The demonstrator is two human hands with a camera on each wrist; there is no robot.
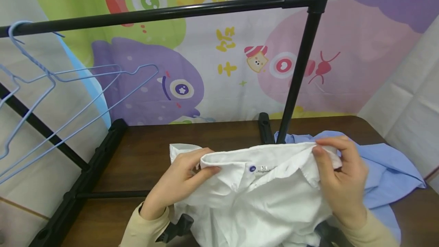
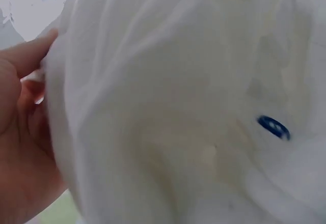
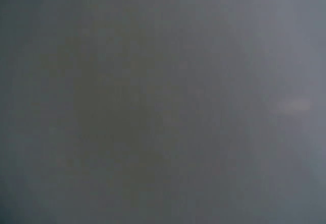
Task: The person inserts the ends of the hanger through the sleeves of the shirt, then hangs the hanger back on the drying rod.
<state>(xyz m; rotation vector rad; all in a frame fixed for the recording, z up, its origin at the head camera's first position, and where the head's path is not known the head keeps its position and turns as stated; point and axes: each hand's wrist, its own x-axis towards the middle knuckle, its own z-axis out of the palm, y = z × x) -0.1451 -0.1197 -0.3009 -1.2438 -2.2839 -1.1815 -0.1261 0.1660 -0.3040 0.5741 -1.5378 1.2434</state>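
Observation:
A white shirt hangs between my two hands, its collar side up, with a small label and a blue button inside the neck. My left hand pinches the collar's left end between thumb and fingers. At the other end, my right hand pinches the collar edge. In the left wrist view the white cloth fills most of the picture, a dark blue button shows on it, and part of the left hand grips its edge. The right wrist view is only a grey blur.
Light blue wire hangers hang on the black rack bar at the left. A blue garment lies on the brown table at right, behind the right hand. The rack's slanted post rises behind the shirt.

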